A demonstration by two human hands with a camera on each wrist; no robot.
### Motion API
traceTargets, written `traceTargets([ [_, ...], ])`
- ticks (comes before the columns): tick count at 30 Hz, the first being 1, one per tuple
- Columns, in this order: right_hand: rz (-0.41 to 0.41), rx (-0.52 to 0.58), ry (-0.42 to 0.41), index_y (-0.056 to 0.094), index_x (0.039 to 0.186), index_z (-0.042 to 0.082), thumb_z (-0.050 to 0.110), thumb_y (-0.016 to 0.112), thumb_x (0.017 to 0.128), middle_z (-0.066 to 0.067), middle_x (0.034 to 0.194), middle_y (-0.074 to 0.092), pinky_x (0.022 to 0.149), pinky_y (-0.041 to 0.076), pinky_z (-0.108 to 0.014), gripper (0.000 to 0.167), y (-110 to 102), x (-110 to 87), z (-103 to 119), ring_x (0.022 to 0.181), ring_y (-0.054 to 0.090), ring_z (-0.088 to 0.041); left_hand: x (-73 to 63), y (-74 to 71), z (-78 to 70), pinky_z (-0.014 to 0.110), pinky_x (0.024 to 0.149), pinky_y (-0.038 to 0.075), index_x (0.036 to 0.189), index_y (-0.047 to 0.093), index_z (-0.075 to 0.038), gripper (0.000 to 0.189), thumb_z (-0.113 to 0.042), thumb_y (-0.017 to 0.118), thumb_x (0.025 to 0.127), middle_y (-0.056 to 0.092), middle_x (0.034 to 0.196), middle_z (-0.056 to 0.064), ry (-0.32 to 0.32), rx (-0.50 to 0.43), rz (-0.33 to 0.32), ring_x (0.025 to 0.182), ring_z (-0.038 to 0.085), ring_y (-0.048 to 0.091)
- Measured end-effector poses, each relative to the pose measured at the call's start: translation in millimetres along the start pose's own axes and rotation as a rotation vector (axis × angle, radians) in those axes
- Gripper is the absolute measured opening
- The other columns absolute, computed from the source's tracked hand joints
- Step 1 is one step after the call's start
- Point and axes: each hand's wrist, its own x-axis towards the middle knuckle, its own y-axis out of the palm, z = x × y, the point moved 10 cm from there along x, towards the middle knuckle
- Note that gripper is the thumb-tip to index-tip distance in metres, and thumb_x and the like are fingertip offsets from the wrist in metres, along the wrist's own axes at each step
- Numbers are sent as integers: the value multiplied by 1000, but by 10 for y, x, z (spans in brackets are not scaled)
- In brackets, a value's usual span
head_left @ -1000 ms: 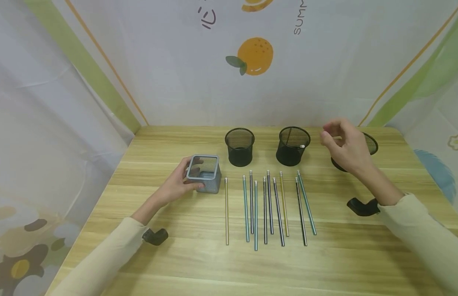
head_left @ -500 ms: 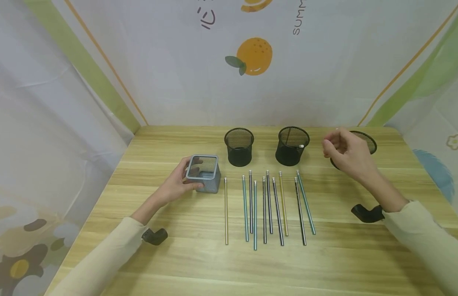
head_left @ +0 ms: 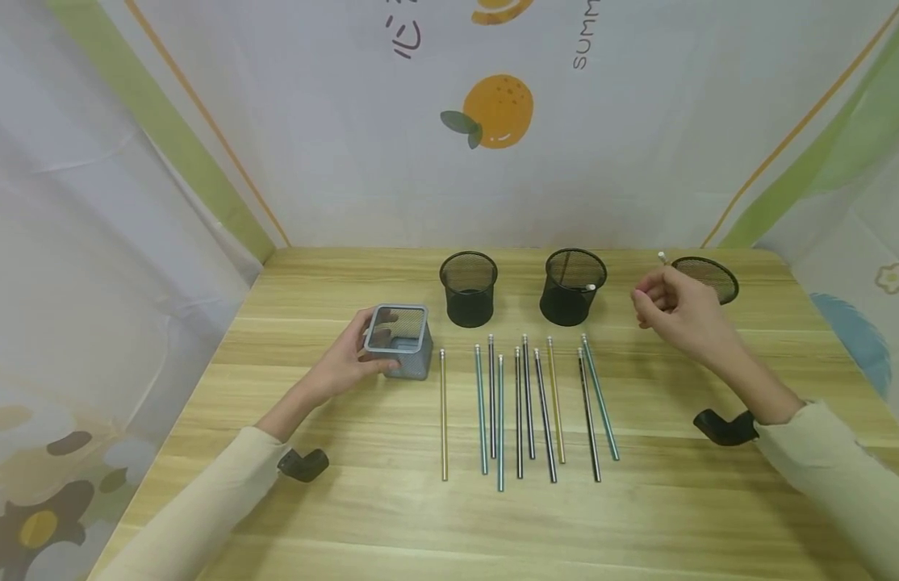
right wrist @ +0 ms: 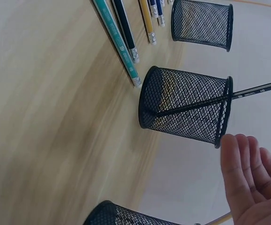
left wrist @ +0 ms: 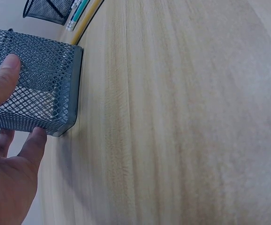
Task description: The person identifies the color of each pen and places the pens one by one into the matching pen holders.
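Your left hand (head_left: 345, 361) grips a grey mesh holder (head_left: 417, 361), wood-grain table (head_left: 377, 516) beneath. Beyond your loose, unladen right hand (head_left: 683, 315) hangs fruit-printed cloth (head_left: 638, 161).

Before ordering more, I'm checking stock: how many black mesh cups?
3: left cup, nearest the grey holder; middle cup, holding a pencil; right cup, partly behind the right hand.

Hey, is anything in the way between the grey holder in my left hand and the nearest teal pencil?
Yes. One yellow pencil lies to the right of the grey holder your left hand grips, between it and the nearest teal pencil. Nothing else visible stands there.
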Motion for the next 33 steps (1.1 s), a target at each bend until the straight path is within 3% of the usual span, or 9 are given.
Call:
traceTargets([
  [14,134,25,145,57,113,-6,17,59,104,-15,89,68,62,63,-33,24,149,-99,-187,72,70,-24,-7,-10,-19,54,109,44,153,28,-5,85,9,77,86,35,153,19,4,1,-3,135,44,43],
  [22,181,16,164,56,112,-5,15,61,103,-18,90,69,62,61,-30,23,264,-141,-282,75,70,-31,-10,-8,-22,54,109,43,153,27,-4,85,10,76,86,34,153,20,11,-4,0,136,45,41],
  [33,258,18,224,55,114,-7,19,64,101,-17,95,69,63,62,-31,30,444,-159,-364,76,71,-29,-8,5,-8,55,109,43,154,27,-6,85,7,77,87,34,154,20,11,10,6,137,45,41],
])
